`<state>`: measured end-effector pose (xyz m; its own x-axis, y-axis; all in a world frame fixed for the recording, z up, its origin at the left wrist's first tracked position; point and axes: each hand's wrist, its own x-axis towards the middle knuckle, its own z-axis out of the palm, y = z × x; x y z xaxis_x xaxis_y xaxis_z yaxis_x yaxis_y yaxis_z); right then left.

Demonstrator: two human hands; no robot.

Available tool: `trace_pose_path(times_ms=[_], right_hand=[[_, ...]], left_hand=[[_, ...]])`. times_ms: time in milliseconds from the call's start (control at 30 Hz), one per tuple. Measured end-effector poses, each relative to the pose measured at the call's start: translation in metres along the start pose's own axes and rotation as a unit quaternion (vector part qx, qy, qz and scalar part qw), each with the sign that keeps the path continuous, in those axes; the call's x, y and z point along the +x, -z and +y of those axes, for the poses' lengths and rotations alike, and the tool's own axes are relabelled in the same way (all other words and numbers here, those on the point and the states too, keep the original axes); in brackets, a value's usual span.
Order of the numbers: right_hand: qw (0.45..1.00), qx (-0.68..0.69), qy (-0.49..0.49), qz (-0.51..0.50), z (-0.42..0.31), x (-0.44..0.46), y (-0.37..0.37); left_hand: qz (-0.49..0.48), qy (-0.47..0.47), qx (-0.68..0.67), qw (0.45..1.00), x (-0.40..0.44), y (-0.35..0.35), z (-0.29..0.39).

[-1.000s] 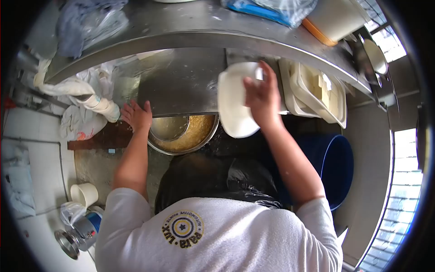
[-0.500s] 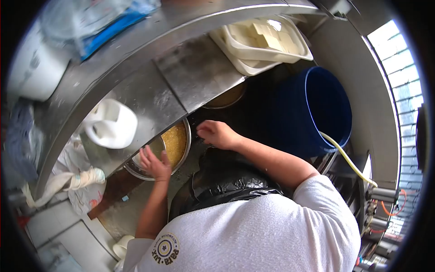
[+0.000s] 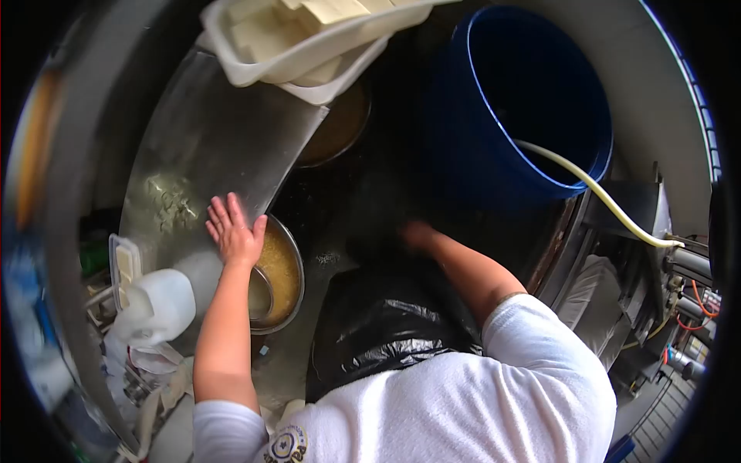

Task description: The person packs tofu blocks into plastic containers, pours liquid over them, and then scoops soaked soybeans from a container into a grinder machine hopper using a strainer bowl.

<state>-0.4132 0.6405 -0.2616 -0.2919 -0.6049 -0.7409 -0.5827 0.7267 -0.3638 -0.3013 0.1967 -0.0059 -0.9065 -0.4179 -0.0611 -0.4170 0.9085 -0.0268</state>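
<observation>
My left hand (image 3: 238, 238) is open, its fingers spread, at the edge of the steel shelf (image 3: 208, 131). It holds nothing, and whether it touches the metal I cannot tell. Partly under that hand and forearm is a round metal pan (image 3: 302, 272) of yellow, grainy food (image 3: 282, 258). A smaller bowl (image 3: 262, 297) sits inside the pan, partly hidden by my forearm. My right hand (image 3: 418, 235) is low in the shadow beyond my black plastic apron (image 3: 386, 324). Its fingers are dim and blurred.
A big blue barrel (image 3: 444, 131) stands at the upper right, a pale hose (image 3: 610, 204) running over its rim. Stacked white trays (image 3: 309, 58) with pale blocks rest on the shelf's far end. Another round pan (image 3: 336, 135) lies below. A white jug (image 3: 166, 305) stands at left.
The view has tilted down and turned right. My left hand has moved from over the pan to the shelf edge. My right hand has gone away from the pan, lower into the shadow.
</observation>
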Motion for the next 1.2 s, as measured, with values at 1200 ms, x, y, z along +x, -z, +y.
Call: trace_pose_path(times_ms=[1200], right_hand=[[0.526,0.779,-0.147,0.309,0.017,0.432,0.07]], left_hand=[[0.017,-0.076,-0.143,0.987,0.008,-0.031,-0.014]])
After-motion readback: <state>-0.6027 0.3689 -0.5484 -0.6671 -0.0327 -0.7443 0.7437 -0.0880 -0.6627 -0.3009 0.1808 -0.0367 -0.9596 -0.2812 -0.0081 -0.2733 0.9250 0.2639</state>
